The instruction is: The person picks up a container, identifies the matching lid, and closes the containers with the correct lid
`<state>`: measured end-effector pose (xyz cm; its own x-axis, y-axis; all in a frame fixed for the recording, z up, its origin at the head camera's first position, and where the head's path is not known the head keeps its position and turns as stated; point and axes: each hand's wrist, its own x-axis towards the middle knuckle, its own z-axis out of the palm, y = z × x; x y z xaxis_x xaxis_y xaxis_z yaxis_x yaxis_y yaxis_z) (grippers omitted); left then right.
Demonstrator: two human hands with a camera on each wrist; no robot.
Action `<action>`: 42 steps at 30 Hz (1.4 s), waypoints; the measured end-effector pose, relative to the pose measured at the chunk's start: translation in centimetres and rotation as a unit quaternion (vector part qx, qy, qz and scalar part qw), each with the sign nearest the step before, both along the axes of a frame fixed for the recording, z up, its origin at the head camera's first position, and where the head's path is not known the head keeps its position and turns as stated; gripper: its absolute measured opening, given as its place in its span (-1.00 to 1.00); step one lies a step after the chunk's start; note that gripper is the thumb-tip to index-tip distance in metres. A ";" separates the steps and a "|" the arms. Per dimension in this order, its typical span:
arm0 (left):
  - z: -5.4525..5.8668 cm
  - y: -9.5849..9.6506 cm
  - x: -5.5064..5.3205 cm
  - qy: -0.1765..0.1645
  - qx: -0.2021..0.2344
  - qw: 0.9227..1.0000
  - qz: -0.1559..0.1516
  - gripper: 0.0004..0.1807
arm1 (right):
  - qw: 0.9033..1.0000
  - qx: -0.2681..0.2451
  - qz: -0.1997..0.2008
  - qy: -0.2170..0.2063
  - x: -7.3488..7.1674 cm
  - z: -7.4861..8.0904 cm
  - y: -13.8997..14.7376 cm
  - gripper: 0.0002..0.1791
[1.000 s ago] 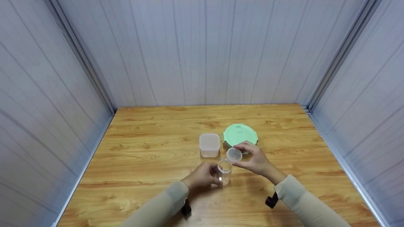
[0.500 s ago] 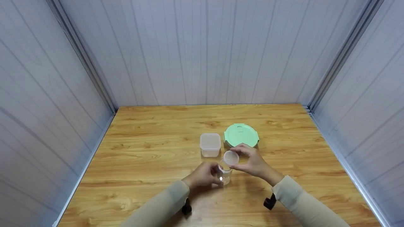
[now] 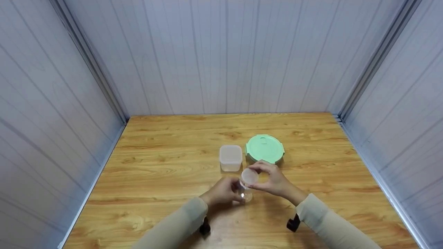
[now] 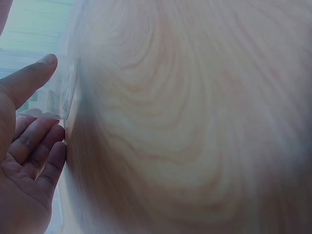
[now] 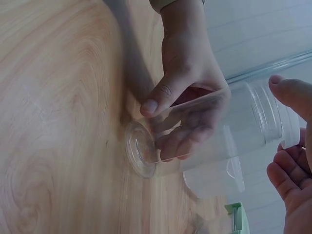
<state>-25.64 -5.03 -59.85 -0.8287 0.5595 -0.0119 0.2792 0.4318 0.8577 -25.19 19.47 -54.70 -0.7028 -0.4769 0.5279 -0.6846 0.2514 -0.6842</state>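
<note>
A clear plastic jar [image 5: 170,141] stands upright on the wooden table, and my left hand [image 3: 224,191] grips its side between thumb and fingers. In the left wrist view the left hand [image 4: 29,146] curls around the jar [image 4: 56,92] near its base. My right hand [image 3: 275,180] pinches a round whitish translucent lid [image 3: 249,176] by its edge, over the jar's mouth. The right wrist view has the lid [image 5: 291,127] at the jar's top, beside the threaded neck, with the right hand [image 5: 297,161] around it. Whether the lid's rim is seated all round, I cannot tell.
Behind the jar stands a square translucent container [image 3: 231,157] with a lid. To its right is a round container with a mint-green clip lid [image 3: 264,148], close beyond the right fingers. Pale panel walls [image 3: 221,58] enclose the wooden table [image 3: 166,148] at the back and sides.
My right hand has brought the lid left and down, from beside the jar's mouth to over it. The left hand has kept its grip on the jar in nearly the same place.
</note>
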 end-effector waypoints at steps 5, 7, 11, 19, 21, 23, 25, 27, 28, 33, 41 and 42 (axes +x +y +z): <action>0.0 0.0 0.0 -0.002 0.005 1.000 -0.003 -0.70 | 1.000 0.007 0.001 0.000 0.0 -0.1 -0.1 -0.43; 0.0 -0.1 0.0 -0.003 0.007 1.000 -0.005 -0.69 | 1.000 0.011 0.003 -0.002 0.0 -0.2 -0.1 -0.43; 0.0 -0.1 0.0 -0.002 0.007 1.000 -0.008 -0.69 | 1.000 0.011 0.010 -0.001 0.1 -0.3 -0.2 -0.44; -0.1 -0.1 0.0 -0.004 0.010 1.000 -0.009 -0.71 | 1.000 0.006 0.016 0.001 0.2 -0.3 -0.4 -0.45; -0.1 -0.1 0.0 -0.004 0.012 1.000 -0.009 -0.70 | 1.000 0.009 0.016 0.000 0.2 -0.3 -0.4 -0.45; -0.1 -0.1 0.0 -0.003 0.012 1.000 -0.009 -0.69 | 1.000 0.013 0.014 -0.001 0.2 -0.4 -0.4 -0.45; -0.1 -0.1 0.0 -0.001 0.013 1.000 -0.009 -0.69 | 1.000 0.018 0.013 -0.002 0.2 -0.4 -0.4 -0.45; -0.1 -0.1 0.0 0.001 0.012 1.000 -0.009 -0.68 | 1.000 0.020 0.012 -0.003 0.2 -0.5 -0.3 -0.45; 0.0 -0.1 -0.1 0.002 0.011 1.000 -0.009 -0.68 | 1.000 0.020 0.011 -0.003 0.2 -0.5 -0.3 -0.45; 0.0 -0.1 0.0 0.012 0.005 1.000 -0.011 -0.66 | 1.000 0.017 0.009 -0.001 0.3 -0.5 -0.4 -0.44; 0.0 -0.2 0.0 0.010 0.004 1.000 -0.010 -0.67 | 1.000 0.024 0.003 -0.011 0.3 -0.6 -0.4 -0.44; 0.0 -0.2 0.0 0.009 0.004 1.000 -0.010 -0.67 | 1.000 0.025 0.003 -0.012 0.4 -0.6 -0.3 -0.44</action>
<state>-25.67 -5.18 -59.88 -0.8176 0.5758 0.0075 0.3030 0.4191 0.8559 -24.84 19.12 -55.29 -0.7122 -0.5062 0.4863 -0.6693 0.2810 -0.6878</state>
